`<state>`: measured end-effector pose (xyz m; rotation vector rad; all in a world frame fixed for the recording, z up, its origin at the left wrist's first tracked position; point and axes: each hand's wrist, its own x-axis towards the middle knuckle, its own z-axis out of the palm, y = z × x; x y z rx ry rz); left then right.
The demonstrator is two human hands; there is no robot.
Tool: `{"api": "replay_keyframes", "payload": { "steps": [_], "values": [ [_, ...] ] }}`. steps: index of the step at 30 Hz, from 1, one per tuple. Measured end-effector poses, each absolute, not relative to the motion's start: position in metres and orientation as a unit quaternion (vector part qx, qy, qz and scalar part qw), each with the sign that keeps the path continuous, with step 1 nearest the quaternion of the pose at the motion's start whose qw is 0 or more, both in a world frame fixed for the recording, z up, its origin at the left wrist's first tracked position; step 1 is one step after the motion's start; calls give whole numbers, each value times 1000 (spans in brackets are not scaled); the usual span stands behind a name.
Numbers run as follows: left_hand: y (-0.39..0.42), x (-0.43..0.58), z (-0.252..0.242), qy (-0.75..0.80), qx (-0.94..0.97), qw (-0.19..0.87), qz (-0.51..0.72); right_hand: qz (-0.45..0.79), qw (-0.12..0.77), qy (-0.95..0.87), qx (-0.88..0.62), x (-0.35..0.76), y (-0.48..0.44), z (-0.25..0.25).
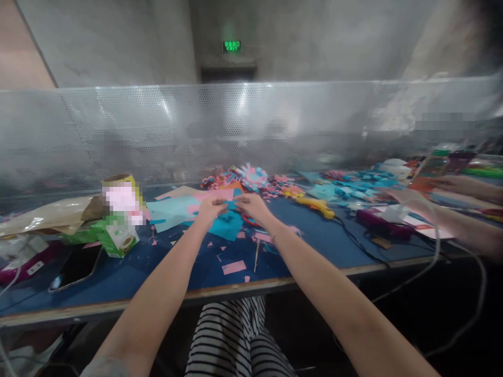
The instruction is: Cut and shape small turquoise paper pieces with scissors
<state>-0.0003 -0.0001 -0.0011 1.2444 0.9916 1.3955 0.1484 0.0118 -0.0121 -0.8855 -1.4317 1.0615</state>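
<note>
Both my hands meet over the middle of the blue table [275,267]. Between their fingertips they pinch a small piece of blue paper [231,205]. My left hand [212,210] is closed on its left end, and my right hand [251,205] is closed on its right end. Beneath them lie a darker blue paper sheet [225,228] and a light blue sheet [175,210]. Part of a red round thing [248,220] shows below my right hand; its kind is hidden. Just beyond the hands sits a pink, white and blue paper flower [254,177].
A yellow glue gun [315,207] with a black cord lies right of my hands. On the left are a phone [76,268], a green-white box [120,235] and a brown paper bag [51,213]. Another person's arms [436,209] reach in from the right. A perforated metal screen [220,131] stands behind.
</note>
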Motion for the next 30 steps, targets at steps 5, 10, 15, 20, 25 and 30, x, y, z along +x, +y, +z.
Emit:
{"api": "replay_keyframes", "payload": {
  "steps": [5, 10, 15, 20, 25, 30],
  "values": [
    [1, -2, -2, 446, 540, 481, 528, 440, 541, -611, -374, 149, 12, -12],
    [0, -3, -2, 434, 565, 456, 533, 449, 546, -605, -367, 147, 11, -11],
    [2, -2, -5, 417, 595, 435, 532, 422, 548, -614, -380, 147, 8, -9],
    [1, -1, -5, 409, 603, 439, 525, 395, 543, -629, -391, 148, 10, -10],
    [-1, 1, -3, 416, 601, 442, 520, 402, 543, -620, -399, 149, 12, -10],
    [-1, 0, -1, 439, 592, 425, 526, 502, 562, -552, -357, 151, 12, -9]
  ]
}}
